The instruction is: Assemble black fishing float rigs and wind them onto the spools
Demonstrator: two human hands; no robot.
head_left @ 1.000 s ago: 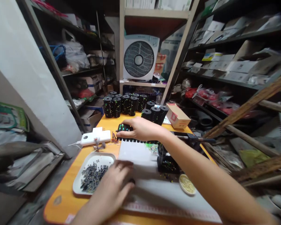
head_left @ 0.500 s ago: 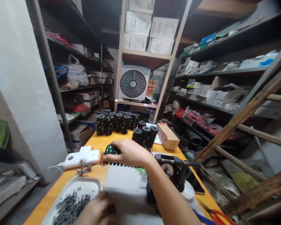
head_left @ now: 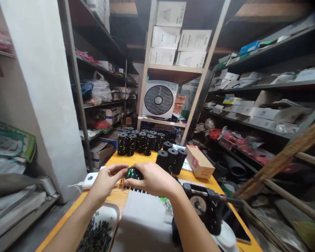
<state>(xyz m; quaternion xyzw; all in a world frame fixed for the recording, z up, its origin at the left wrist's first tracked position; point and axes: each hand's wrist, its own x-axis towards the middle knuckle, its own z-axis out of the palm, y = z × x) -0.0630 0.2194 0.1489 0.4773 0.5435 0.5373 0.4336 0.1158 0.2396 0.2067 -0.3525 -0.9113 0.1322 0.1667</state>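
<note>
My right hand (head_left: 154,179) is wrapped over a black ribbed cylinder (head_left: 132,173) with green and teal marks, held on its side above a white block (head_left: 140,210). At the cylinder's left end my left hand (head_left: 109,176) has its thumb and fingers pinched together; what they hold, if anything, is too small to make out. Below the left forearm, a white tray (head_left: 117,212) holds many small dark pieces (head_left: 101,227). Right of the right forearm stands a black metal device with a shaft (head_left: 203,199).
Several upright black cylinders (head_left: 141,142) stand at the table's back, with another group (head_left: 172,159) nearer. Beside them lies a cardboard box (head_left: 201,162). A white power bank (head_left: 89,180) is at left, a dark phone-like slab (head_left: 236,224) at right. A box fan (head_left: 159,99) faces me.
My left hand has moved up from near the tray to the left end of the cylinder. The right hand keeps its hold. The view has shifted, so the scene sits farther right.
</note>
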